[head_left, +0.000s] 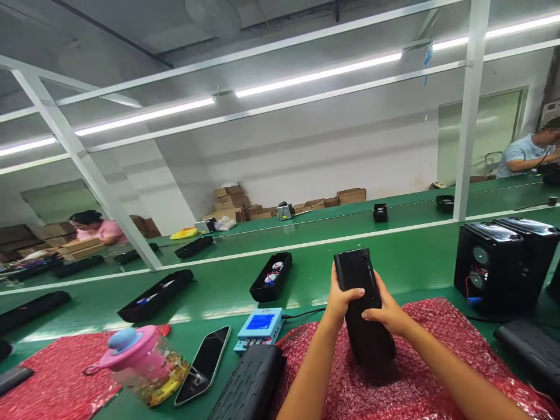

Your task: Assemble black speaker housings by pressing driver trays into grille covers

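Note:
Both hands hold a long black speaker housing [371, 344], which stands tilted with its lower end over red bubble wrap [433, 361]. My left hand [343, 296] is wrapped around its left side, thumb across the front face. On the other side, my right hand [388, 310] grips the right edge, its thumb also on the front. To the left, a blue tester box [261, 326] with a screen and a cable sits on the green bench. Close to my left forearm lies a black ribbed speaker case [249, 385].
An open speaker shell [272, 277] with wired drivers lies beyond the tester. More black housings [503, 268] stand at right. A phone [205, 364] and pink-lidded jar [146, 367] are at left. Metal posts [470, 116] rise beyond. Two co-workers [527, 154] sit farther off.

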Demonstrator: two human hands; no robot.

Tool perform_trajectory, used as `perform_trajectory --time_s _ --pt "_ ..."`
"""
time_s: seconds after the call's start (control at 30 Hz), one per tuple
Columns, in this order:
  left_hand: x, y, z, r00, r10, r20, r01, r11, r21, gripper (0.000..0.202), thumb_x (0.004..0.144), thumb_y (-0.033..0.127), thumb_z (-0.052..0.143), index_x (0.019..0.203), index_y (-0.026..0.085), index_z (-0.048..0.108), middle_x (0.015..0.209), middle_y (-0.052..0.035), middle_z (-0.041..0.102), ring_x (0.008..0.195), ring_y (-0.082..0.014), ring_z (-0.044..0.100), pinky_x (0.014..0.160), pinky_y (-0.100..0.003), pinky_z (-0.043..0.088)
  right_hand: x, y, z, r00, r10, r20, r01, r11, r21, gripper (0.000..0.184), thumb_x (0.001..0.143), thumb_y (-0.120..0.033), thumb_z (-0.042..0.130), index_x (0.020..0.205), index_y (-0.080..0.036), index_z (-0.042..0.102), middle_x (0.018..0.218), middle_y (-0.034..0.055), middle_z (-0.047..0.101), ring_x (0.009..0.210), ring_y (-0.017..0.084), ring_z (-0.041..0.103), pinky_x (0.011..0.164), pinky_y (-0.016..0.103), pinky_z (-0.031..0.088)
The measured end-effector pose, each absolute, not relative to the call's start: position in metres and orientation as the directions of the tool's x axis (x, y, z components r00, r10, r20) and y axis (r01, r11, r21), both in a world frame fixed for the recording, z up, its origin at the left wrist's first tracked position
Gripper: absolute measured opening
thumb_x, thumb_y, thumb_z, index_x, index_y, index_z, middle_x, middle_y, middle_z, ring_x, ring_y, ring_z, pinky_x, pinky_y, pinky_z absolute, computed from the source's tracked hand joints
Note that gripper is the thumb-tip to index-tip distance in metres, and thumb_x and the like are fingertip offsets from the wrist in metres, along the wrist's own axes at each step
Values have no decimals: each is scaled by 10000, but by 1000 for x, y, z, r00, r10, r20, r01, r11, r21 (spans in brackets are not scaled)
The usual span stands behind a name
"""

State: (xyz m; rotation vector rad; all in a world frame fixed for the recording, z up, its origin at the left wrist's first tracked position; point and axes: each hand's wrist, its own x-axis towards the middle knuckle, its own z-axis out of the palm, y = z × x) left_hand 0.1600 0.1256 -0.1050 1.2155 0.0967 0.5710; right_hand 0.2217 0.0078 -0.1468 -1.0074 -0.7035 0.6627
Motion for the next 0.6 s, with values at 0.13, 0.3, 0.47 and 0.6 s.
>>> perform_trajectory --time_s 0.13,0.3,0.47,0.6 --pt "160 126 -104 861 456 227 -359 226 906 1068 436 146 773 1358 225 240 1144 -89 588 992 -278 593 892 -420 452 221 9 -147 613 761 212 -171 390 -905 1189 521 -201 731 1430 -257 -32 1387 127 354 1110 262 516 919 436 435" --pt "160 126 -104 862 455 225 -351 215 911 1105 434 159 783 1376 236 209 1165 -88 582 1025 -288 581 900 -419 449 220 9 -145 608 766 208 -177 386 -905 1179 519 -189 718 1426 -251 -33 1386 135 352 1105 265 517 915 444 432" --pt "154 130 -102 892 400 209 -308 202 930 1132 454 180 816 1390 238 182 1190 -110 569 1083 -305 554 931 -444 425 219 7 -143 612 765 199 -165 370 -914 1188 515 -189 711 1425 -232 -51 1396 139 333 1126 264 501 931 434 418" --pt "146 137 -99 934 285 213 -267 164 950 1245 441 151 839 1422 241 79 1229 -131 543 1131 -309 522 969 -452 389 219 6 -142 616 762 199 -142 356 -924 1195 501 -180 712 1425 -222 -44 1392 141 344 1127 270 496 915 433 425"
